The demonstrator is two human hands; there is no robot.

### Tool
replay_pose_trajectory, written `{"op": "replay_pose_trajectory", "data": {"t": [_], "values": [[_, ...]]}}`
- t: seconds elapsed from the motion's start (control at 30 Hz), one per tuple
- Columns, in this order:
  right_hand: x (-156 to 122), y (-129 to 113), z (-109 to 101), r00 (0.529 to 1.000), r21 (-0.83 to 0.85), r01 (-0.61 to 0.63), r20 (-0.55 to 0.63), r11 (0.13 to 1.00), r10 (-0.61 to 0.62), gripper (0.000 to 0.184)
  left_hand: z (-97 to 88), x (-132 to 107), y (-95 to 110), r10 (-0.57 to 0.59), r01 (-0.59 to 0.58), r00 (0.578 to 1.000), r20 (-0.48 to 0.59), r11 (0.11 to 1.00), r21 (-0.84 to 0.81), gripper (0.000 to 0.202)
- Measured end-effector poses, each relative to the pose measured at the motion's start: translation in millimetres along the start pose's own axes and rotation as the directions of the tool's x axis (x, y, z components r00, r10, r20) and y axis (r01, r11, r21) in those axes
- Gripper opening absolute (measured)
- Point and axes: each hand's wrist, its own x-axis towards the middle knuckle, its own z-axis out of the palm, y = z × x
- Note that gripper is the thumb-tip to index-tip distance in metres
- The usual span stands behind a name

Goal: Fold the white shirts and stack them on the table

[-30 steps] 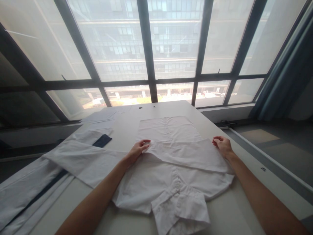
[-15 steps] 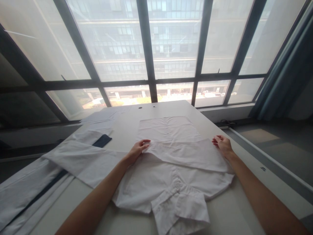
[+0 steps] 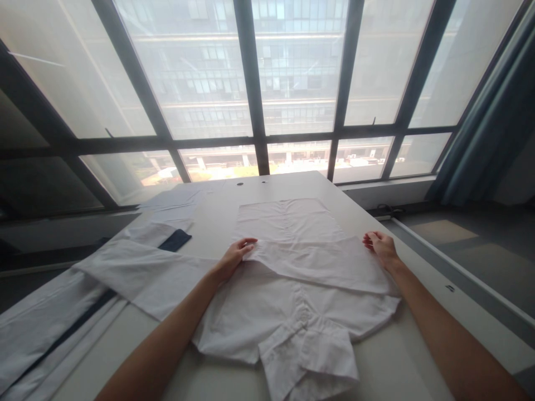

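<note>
A white shirt [image 3: 309, 267] lies on the white table in front of me, its collar [image 3: 313, 356] towards me. Part of its body is folded across the middle and wrinkled. At the left end of that fold, my left hand [image 3: 236, 256] pinches the cloth between thumb and fingers. My right hand [image 3: 381, 248] is closed at the fold's right end, fingertips curled at the fabric's edge. The upper part of the shirt lies flat beyond both hands, gathered down its centre line.
More white cloth [image 3: 146, 273] with a dark blue piece [image 3: 175, 240] lies on the left side of the table [image 3: 225, 192]. Large windows [image 3: 296, 67] stand beyond the table, and a blue-grey curtain [image 3: 480, 111] hangs at the right. The table's right edge runs past my right arm.
</note>
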Motion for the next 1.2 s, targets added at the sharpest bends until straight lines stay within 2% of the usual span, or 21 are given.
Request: {"op": "replay_pose_trajectory", "data": {"t": [0.5,0.77,0.9,1.2], "values": [[-3,-4,2,0.999,-0.026,0.016,0.028,1.000,-0.016,0.022,0.4,0,1,-0.001,0.001,1.000,0.005,1.000,-0.004,0.055],[-15,-15,7,0.961,-0.072,0.180,0.224,0.981,-0.160,0.033,0.5,0,1,-0.011,0.011,1.000,0.006,0.999,-0.032,0.055],[-17,-15,8,0.945,-0.067,0.179,0.289,0.982,-0.152,0.034,0.5,0,0,-0.003,0.003,1.000,-0.002,1.000,-0.020,0.053],[-20,-18,8,0.936,-0.162,0.165,0.337,0.973,-0.103,0.025,0.4,-1,3,0.001,-0.001,1.000,-0.008,1.000,0.010,0.052]]}}
